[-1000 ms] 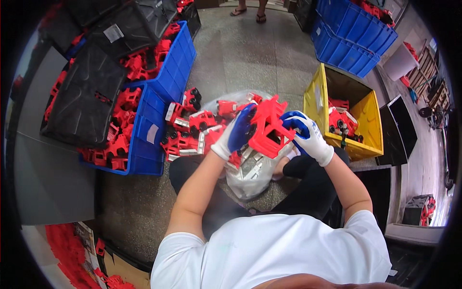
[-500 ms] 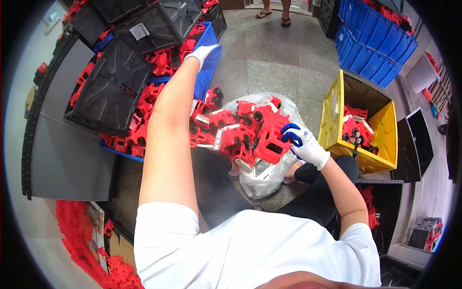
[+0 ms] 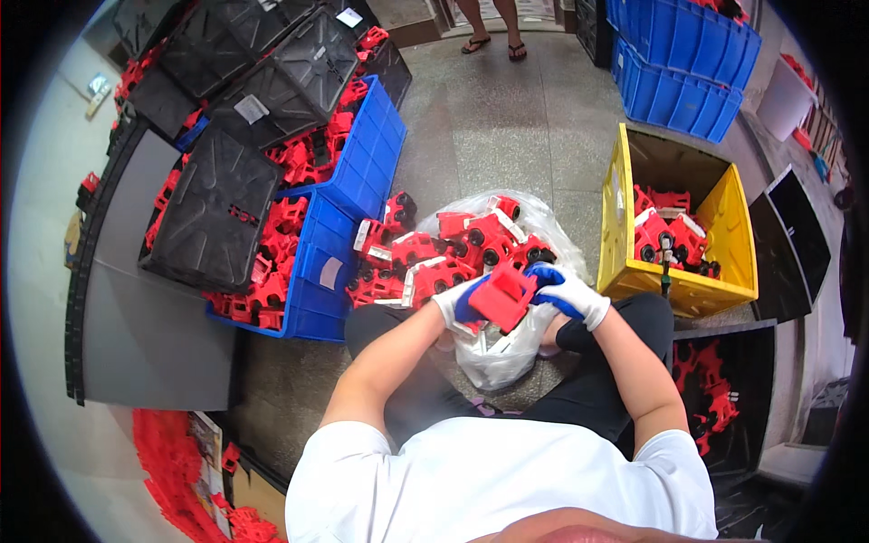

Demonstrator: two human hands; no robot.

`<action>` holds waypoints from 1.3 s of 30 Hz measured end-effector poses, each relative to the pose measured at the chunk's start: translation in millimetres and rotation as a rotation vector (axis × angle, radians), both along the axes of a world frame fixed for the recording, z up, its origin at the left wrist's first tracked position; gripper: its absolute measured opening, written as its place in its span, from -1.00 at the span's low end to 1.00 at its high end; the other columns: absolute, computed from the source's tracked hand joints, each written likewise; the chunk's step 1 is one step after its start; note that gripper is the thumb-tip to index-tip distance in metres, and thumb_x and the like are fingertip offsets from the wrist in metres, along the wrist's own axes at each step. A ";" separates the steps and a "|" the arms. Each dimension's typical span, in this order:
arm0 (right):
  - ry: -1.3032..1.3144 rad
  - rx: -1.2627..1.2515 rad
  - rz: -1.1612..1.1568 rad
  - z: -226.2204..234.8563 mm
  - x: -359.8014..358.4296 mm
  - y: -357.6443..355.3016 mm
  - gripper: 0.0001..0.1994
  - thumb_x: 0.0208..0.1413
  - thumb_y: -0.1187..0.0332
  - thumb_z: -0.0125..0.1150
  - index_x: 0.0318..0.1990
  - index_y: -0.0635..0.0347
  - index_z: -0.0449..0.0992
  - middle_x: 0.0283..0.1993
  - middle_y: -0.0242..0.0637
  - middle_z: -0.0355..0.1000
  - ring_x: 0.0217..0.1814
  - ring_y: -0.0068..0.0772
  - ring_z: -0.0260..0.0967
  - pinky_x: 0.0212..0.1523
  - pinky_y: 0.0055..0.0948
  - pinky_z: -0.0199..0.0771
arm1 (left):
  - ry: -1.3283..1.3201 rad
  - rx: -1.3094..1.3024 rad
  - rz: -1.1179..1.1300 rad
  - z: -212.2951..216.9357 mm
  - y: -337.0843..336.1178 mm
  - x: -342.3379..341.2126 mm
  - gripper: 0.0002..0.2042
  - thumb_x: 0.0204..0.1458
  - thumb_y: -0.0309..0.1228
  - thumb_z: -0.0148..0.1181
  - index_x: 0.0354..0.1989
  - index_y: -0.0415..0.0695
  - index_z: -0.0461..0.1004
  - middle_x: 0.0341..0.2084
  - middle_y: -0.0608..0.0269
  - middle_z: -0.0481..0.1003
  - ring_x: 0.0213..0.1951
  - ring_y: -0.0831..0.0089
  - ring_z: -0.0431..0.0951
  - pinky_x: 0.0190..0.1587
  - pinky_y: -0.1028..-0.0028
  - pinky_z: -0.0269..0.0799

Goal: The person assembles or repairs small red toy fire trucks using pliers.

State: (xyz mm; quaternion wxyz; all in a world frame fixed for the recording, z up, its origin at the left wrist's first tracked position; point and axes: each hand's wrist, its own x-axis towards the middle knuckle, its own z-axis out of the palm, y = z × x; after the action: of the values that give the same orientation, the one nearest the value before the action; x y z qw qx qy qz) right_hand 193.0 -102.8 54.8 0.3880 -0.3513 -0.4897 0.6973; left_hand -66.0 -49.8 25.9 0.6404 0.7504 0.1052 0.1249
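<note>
Both of my hands wear white gloves with blue palms. A red toy truck (image 3: 503, 297) is between them, tilted, above my lap. My left hand (image 3: 457, 305) is closed on its left side, and my right hand (image 3: 570, 294) grips its right edge with bent fingers. My palms hide part of the toy. Just beyond lies a heap of red toy trucks (image 3: 434, 279) with black wheels and white parts. Some of these rest on a clear plastic bag (image 3: 496, 366) on the floor between my legs.
At left, blue crates (image 3: 319, 271) full of red toys carry black crates (image 3: 217, 204). A yellow crate (image 3: 618, 208) holding toys lies at right, with stacked blue crates (image 3: 674, 95) behind. Another person's feet (image 3: 493, 47) in flip-flops are at the far end.
My left hand has come back from the far blue crate to the toy. The toy in my right hand is lower, nearer and turned. The view has shifted slightly.
</note>
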 end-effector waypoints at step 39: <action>0.303 -0.149 0.109 15.0 13.8 10.2 -0.75 0.09 0.39 0.26 -0.10 0.29 0.50 -0.19 -0.35 0.49 -0.15 -0.55 0.43 -0.07 -0.53 0.44 | -0.016 -1.361 0.192 10.0 -5.0 -9.8 -0.46 0.07 -0.25 0.19 0.24 -0.04 0.23 0.10 0.15 0.40 0.05 0.24 0.45 0.02 0.19 0.44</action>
State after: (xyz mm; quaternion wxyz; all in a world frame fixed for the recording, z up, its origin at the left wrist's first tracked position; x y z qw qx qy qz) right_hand 206.7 -92.7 69.8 0.3918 -0.2430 -0.3909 0.7966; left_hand -75.8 -54.8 35.8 0.9562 0.1674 0.2215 0.0929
